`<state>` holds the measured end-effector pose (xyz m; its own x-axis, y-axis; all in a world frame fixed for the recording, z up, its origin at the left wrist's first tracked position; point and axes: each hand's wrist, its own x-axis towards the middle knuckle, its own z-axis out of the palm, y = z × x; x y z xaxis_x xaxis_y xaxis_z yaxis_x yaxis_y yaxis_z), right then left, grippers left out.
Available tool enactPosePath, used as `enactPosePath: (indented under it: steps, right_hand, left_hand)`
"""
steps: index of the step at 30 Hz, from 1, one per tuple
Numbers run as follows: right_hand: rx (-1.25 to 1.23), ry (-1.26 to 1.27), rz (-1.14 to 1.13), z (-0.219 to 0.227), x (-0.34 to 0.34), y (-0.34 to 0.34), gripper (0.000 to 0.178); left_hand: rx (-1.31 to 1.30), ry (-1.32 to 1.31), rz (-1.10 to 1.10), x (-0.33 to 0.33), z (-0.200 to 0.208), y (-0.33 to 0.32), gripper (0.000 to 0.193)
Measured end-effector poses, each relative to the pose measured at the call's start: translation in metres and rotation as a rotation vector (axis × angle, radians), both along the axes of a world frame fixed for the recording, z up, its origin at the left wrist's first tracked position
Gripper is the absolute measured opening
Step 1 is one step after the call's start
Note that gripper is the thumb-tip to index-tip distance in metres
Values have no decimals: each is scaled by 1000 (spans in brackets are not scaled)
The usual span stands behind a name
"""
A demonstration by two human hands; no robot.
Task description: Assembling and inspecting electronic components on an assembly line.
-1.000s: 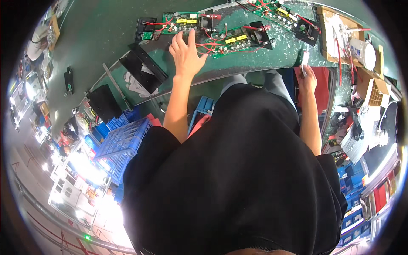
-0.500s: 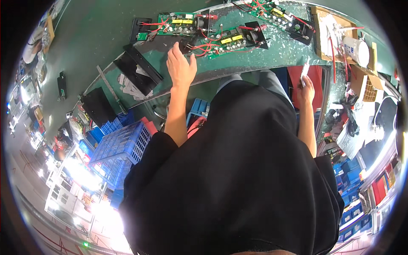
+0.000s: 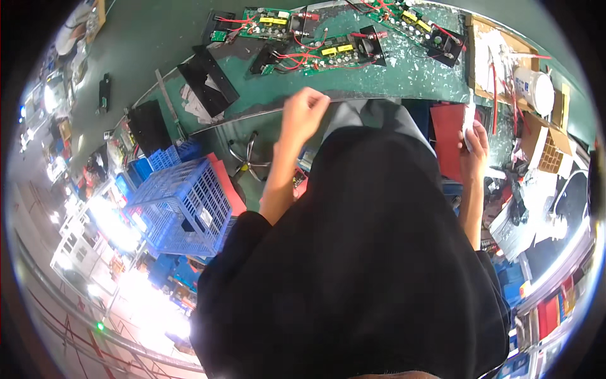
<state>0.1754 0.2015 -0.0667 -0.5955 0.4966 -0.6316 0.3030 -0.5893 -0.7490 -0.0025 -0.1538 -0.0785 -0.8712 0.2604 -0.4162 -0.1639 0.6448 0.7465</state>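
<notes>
My left hand (image 3: 304, 112) hangs over the near edge of the green workbench (image 3: 404, 82), its fingers curled in; whether anything is inside them is hidden. In my right hand (image 3: 475, 150) is a slim white tube (image 3: 469, 120) with a narrow tip, held upright near the bench's right part. Nearest beyond my left hand lies a green circuit board (image 3: 338, 57) with yellow parts, red wires and black end plates. Two more such boards, one at the back left (image 3: 268, 24) and one at the back right (image 3: 410, 24), lie on the bench.
Black metal panels (image 3: 208, 79) lie on white paper at the bench's left. A wooden box (image 3: 470, 60) with red wires and a white tub (image 3: 535, 88) stand at the right. Blue plastic crates (image 3: 189, 202) and a chair base (image 3: 247, 158) are below on the left.
My left hand has drawn back from the middle board's wired end toward me and its fingers have curled. My right hand, still holding the white tube, has shifted right. The view has turned slightly.
</notes>
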Motion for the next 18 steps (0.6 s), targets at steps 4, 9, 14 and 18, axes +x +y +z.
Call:
enactPosePath:
  steps: [4,9,14,18]
  right_hand:
    - [-176,149,110,26,-43,-35,31]
    - [-288,137,220,33,-75,-109,34]
    - [-224,213,283,37,-76,-165,41]
    - [-334,373,135,31,-74,-204,57]
  left_hand:
    - [368,-235,142,42,6,49,24]
    - [711,-305,393,63,40,105,31]
    - [747,-353,544,61,41,85,21]
    - [751,-348,525,51,36,55,21]
